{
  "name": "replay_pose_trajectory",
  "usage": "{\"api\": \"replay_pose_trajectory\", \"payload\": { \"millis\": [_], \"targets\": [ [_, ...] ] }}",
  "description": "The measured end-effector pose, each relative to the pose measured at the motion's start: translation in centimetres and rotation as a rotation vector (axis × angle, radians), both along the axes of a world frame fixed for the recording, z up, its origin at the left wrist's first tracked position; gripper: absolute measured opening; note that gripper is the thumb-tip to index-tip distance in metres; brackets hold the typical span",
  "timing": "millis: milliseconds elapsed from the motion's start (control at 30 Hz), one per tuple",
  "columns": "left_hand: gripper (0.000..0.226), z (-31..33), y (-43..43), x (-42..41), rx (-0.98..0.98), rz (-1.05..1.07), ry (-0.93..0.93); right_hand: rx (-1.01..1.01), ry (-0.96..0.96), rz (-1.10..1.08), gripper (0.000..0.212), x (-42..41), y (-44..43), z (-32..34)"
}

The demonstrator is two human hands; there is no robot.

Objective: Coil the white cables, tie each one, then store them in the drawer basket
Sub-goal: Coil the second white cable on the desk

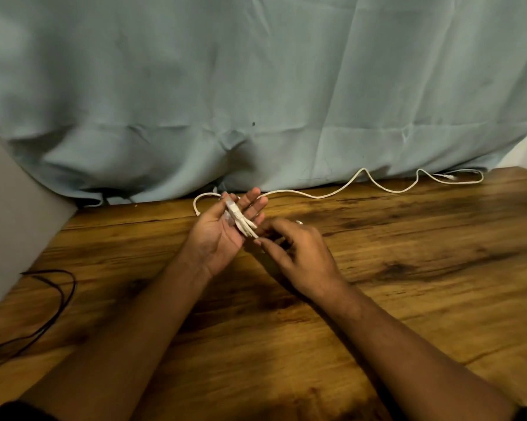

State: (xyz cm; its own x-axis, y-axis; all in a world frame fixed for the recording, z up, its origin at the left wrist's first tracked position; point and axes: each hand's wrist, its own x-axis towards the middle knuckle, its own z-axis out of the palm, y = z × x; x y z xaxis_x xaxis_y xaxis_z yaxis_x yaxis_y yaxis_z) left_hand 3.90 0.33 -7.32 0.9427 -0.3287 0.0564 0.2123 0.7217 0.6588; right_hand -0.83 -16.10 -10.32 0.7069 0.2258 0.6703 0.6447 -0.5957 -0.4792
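A small bundle of coiled white cable point(239, 218) lies across the palm of my left hand point(222, 230), which is palm-up with the thumb pressing the bundle's upper end and the fingers stretched out. My right hand point(295, 250) is just right of it, its fingertips pinching the bundle's lower end. A second white cable point(341, 191) trails loose along the back of the wooden table point(408, 268), from behind my left hand to the far right, where its plug end lies. No drawer basket is in view.
A pale blue cloth point(256, 86) hangs behind the table's back edge. A thin black cord point(58, 299) loops on the table at the left. A grey panel point(10, 208) stands at the left edge.
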Motion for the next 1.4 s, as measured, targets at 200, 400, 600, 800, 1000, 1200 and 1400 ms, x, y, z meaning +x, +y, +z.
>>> {"api": "replay_pose_trajectory", "payload": {
  "millis": [200, 400, 600, 800, 1000, 1200, 1400],
  "targets": [
    [0.031, 0.1, -1.2, -0.7, -0.014, 0.070, 0.028, 0.219, 0.075, -0.017, 0.005, 0.1, 0.3, -0.2],
    [0.032, -0.6, -2.3, -1.1, 0.043, 0.135, -0.041, 0.359, 0.175, -0.020, 0.003, 0.3, 0.6, -0.4],
    [0.026, -0.6, -3.1, -2.4, 0.111, 0.181, -0.084, 0.489, 0.238, -0.029, 0.006, 0.1, 0.7, -0.4],
    [0.025, -0.6, -2.2, -1.3, 0.256, 0.207, -0.102, 0.170, 0.057, -0.057, 0.013, -0.4, -0.3, 0.5],
    [0.026, -0.6, -0.3, -0.6, 0.506, -0.031, -0.188, 0.090, -0.050, -0.163, 0.044, -0.2, -3.0, 1.8],
    [0.032, 0.4, -0.6, -1.5, 0.664, -0.332, -0.170, -0.333, -0.015, -0.090, 0.068, -0.5, -2.3, 1.9],
    [0.047, 0.5, -0.1, -1.4, 0.757, -0.400, -0.129, -0.494, 0.082, -0.105, 0.064, -0.1, -1.8, 1.3]
  ]
}}
